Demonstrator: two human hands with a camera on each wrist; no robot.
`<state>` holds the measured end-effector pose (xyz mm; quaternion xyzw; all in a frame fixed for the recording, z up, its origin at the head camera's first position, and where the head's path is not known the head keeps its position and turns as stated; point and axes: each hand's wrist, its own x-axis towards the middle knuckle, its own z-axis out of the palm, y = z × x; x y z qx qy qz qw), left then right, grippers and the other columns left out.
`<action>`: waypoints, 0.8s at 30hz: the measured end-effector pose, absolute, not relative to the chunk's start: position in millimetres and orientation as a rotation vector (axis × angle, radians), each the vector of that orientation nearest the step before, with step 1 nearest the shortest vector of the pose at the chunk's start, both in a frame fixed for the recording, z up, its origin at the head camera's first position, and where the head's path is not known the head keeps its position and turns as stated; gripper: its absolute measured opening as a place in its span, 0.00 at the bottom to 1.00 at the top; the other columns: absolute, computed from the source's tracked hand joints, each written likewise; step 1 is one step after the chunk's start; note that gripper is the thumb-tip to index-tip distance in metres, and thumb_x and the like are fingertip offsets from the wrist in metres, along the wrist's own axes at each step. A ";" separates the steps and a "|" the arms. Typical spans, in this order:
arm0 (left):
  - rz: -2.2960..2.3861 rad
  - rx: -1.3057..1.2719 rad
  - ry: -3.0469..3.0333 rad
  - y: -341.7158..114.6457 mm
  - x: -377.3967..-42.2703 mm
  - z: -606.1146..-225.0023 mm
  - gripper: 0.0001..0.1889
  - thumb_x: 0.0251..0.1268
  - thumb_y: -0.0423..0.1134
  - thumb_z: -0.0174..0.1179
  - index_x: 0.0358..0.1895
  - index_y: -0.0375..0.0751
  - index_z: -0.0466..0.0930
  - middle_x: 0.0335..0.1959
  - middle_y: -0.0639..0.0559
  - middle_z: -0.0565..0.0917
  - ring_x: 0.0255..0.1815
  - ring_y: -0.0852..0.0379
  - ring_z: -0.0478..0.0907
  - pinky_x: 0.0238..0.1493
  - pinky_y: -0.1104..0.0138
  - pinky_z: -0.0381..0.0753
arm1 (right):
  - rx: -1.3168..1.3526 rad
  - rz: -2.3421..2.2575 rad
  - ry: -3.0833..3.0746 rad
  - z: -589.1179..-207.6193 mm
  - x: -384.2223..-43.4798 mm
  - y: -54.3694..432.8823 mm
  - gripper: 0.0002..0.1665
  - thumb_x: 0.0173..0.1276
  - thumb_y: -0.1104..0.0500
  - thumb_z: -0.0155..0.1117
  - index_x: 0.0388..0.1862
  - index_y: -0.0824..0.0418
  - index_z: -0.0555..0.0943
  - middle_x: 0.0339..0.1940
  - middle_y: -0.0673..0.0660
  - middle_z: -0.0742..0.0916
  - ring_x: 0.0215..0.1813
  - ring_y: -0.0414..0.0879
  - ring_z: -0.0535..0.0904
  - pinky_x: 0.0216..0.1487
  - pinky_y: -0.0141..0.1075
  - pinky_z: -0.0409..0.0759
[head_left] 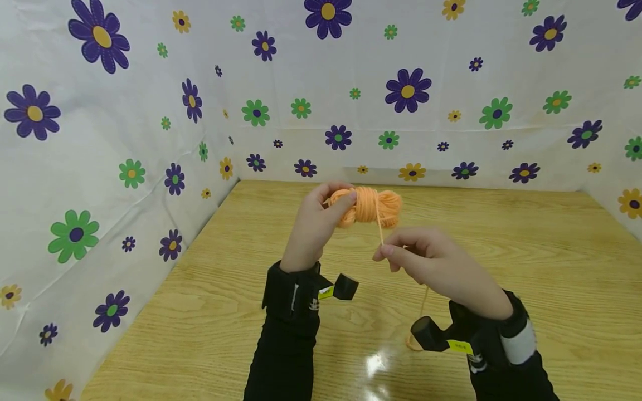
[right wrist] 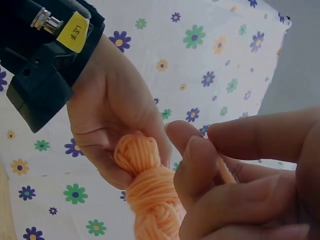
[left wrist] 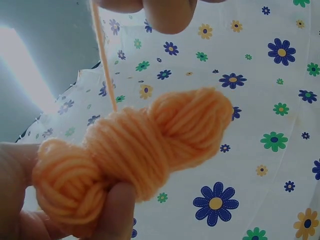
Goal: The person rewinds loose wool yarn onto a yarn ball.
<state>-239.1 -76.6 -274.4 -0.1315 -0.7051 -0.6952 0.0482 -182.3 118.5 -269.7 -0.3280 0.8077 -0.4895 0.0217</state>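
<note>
An orange bundle of yarn (head_left: 368, 205), wrapped round its middle with looped ends bulging out, is held up above the table. My left hand (head_left: 313, 223) grips its left end, with the thumb across the front. In the left wrist view the wrapped bundle (left wrist: 130, 150) fills the middle, and a strand (left wrist: 106, 65) rises taut from its waist. My right hand (head_left: 426, 259) pinches that strand between thumb and fingers, below and right of the bundle. In the right wrist view the strand (right wrist: 225, 171) passes between the fingers of my right hand (right wrist: 240, 175).
A loose yarn tail (head_left: 413, 343) hangs below my right hand and reaches down to the wooden table (head_left: 210, 312). White cloth with printed flowers (head_left: 301, 72) stands around the table's back and sides. Each wrist wears a black strap with a small camera (head_left: 428, 334).
</note>
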 end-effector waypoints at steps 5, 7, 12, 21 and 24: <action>-2.175 -0.366 -2.035 -75.7 -239.3 -274.0 0.13 0.66 0.34 0.54 0.50 0.31 0.72 0.44 0.43 0.74 0.37 0.56 0.73 0.38 0.70 0.76 | -1.052 -1.472 2.475 -272.5 -185.4 113.7 0.12 0.71 0.61 0.51 0.38 0.62 0.82 0.24 0.54 0.77 0.17 0.41 0.64 0.18 0.32 0.65; -2.184 -0.348 -2.006 -75.6 -239.2 -273.7 0.13 0.66 0.34 0.53 0.50 0.30 0.72 0.45 0.43 0.74 0.38 0.56 0.73 0.39 0.70 0.77 | -1.059 -1.435 2.483 -273.9 -186.7 112.1 0.11 0.71 0.61 0.51 0.38 0.62 0.82 0.23 0.53 0.77 0.16 0.40 0.63 0.18 0.31 0.64; -2.201 -0.325 -1.951 -74.7 -238.7 -272.4 0.13 0.66 0.33 0.53 0.50 0.31 0.72 0.45 0.43 0.74 0.38 0.56 0.74 0.39 0.71 0.77 | -1.049 -1.333 2.496 -275.9 -190.4 109.4 0.12 0.71 0.59 0.50 0.39 0.61 0.82 0.22 0.52 0.76 0.16 0.39 0.63 0.18 0.31 0.64; -2.331 -0.441 -1.854 -74.3 -236.6 -270.9 0.13 0.68 0.31 0.49 0.52 0.28 0.70 0.46 0.40 0.74 0.39 0.57 0.76 0.41 0.70 0.78 | -0.995 -1.249 2.479 -282.6 -200.8 107.0 0.14 0.72 0.56 0.50 0.41 0.62 0.81 0.24 0.52 0.77 0.16 0.39 0.62 0.19 0.30 0.64; -2.412 -0.517 -1.835 -75.4 -234.1 -269.6 0.13 0.69 0.31 0.47 0.53 0.27 0.68 0.45 0.41 0.73 0.39 0.57 0.76 0.41 0.70 0.78 | -0.991 -1.261 2.461 -285.6 -205.4 107.0 0.14 0.72 0.58 0.50 0.41 0.63 0.81 0.24 0.52 0.77 0.16 0.38 0.61 0.19 0.30 0.64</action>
